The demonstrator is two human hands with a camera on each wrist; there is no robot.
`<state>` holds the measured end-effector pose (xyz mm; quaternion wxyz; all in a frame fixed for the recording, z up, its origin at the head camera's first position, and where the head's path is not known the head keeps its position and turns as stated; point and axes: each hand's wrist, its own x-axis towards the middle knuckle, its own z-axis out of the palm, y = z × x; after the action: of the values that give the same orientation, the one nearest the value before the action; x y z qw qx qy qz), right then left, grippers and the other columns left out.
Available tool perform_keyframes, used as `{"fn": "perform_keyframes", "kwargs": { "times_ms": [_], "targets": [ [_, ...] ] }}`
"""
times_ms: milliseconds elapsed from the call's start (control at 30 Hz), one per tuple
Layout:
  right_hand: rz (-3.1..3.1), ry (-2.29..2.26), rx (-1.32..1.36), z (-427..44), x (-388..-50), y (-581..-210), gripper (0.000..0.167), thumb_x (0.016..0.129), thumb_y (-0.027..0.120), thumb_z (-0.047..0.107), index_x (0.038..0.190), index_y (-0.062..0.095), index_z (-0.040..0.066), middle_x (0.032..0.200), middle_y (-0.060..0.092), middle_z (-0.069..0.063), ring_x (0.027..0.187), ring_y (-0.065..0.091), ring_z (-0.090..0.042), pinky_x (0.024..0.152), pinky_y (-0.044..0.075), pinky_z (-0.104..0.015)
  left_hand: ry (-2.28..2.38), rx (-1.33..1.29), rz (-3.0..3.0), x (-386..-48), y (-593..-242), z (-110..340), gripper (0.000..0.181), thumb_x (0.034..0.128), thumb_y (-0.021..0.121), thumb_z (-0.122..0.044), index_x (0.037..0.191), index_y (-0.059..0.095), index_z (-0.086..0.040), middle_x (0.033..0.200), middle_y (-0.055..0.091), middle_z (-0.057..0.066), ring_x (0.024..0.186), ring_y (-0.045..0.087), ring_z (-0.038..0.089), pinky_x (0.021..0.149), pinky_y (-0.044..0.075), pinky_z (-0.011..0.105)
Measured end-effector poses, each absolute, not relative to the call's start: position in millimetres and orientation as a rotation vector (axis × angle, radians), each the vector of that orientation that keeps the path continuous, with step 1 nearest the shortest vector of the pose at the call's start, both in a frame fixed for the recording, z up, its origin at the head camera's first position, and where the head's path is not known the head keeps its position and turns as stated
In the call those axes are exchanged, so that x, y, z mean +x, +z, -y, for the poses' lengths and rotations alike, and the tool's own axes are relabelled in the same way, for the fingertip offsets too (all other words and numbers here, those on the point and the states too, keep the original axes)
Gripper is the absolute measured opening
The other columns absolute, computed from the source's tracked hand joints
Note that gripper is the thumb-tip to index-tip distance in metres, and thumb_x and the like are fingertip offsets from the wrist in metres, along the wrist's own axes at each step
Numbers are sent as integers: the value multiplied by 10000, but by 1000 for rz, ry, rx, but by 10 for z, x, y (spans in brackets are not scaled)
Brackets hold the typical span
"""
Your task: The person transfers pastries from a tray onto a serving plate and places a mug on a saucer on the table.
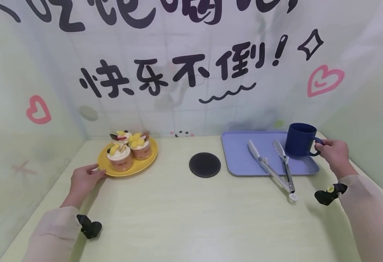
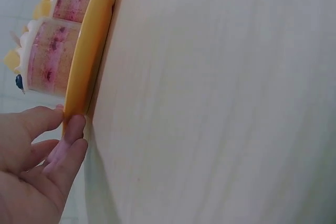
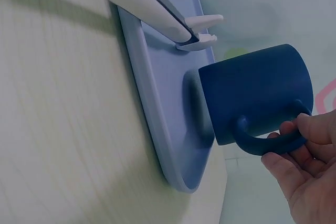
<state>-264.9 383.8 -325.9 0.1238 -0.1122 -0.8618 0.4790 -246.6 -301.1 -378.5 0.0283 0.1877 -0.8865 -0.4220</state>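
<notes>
At the left, my left hand (image 1: 84, 179) pinches the near rim of a yellow plate (image 1: 147, 164), thumb above and fingers below, as the left wrist view shows. Three dessert cups (image 1: 122, 163) with cream and fruit on top stand upright on that plate. My right hand (image 1: 336, 154) grips the handle of a dark blue mug (image 1: 298, 140), which is upright at the right end of a lavender tray (image 1: 238, 156). In the right wrist view the mug (image 3: 257, 93) appears slightly above the tray, over its own shadow.
Metal tongs (image 1: 271, 171) with pale tips lie spread on the tray, their ringed end reaching past its near edge. A round black coaster (image 1: 205, 165) lies between plate and tray. Behind the table (image 1: 191, 211) hangs a printed backdrop (image 1: 165, 116).
</notes>
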Motion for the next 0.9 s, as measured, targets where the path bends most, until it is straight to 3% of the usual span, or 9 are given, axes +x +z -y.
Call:
{"fn": "perform_keyframes", "kwargs": {
  "times_ms": [67, 233, 367, 567, 767, 900],
  "targets": [
    [2524, 1383, -331, -3846, -2629, -3261, 393, 920, 491, 94, 1152, 458, -221, 614, 516, 246, 611, 470, 96, 554, 447, -105, -1283, 555, 2755, -2466, -3780, 3007, 573, 912, 569, -223, 1314, 365, 130, 1147, 536, 304, 1015, 558, 362, 534, 457, 143],
    [2503, 1412, -335, -3830, -2593, -3225, 403, 920, 494, 102, 1171, 447, -210, 615, 521, 258, 617, 474, 115, 575, 447, -92, -1207, 421, 2798, -2413, -3743, 3022, 534, 909, 571, -237, 1269, 434, 132, 1078, 599, 268, 933, 591, 312, 609, 471, 192],
    [2496, 1421, -299, -3790, -2573, -3141, 392, 915, 499, 100, 1165, 448, -198, 626, 520, 271, 624, 486, 129, 601, 454, -88, -1192, 360, 2802, -2360, -3691, 3022, 506, 904, 575, -226, 1252, 465, 125, 1023, 632, 242, 834, 623, 230, 584, 484, 202],
    [2505, 1412, -284, -3739, -2566, -2997, 431, 921, 502, 113, 1206, 422, -200, 647, 507, 272, 630, 490, 137, 618, 458, -86, -1148, 312, 2765, -2310, -3600, 2946, 484, 901, 575, -243, 1238, 502, 96, 1072, 603, 265, 855, 606, 247, 573, 490, 202],
    [2514, 1401, -248, -3676, -2575, -2922, 411, 920, 515, 118, 1193, 445, -182, 675, 518, 238, 650, 505, 103, 631, 465, -93, -1131, 240, 2738, -2297, -3510, 2800, 467, 884, 602, -257, 1201, 547, 82, 1034, 632, 235, 797, 569, 131, 559, 459, 200],
    [2497, 1426, -214, -3614, -2573, -2890, 401, 917, 516, 93, 1192, 434, -186, 672, 527, 245, 653, 510, 107, 635, 467, -96, -1190, 253, 2730, -2288, -3460, 2656, 469, 885, 606, -272, 1214, 548, 57, 1063, 621, 230, 864, 575, 208, 576, 462, 196]
  ]
}}
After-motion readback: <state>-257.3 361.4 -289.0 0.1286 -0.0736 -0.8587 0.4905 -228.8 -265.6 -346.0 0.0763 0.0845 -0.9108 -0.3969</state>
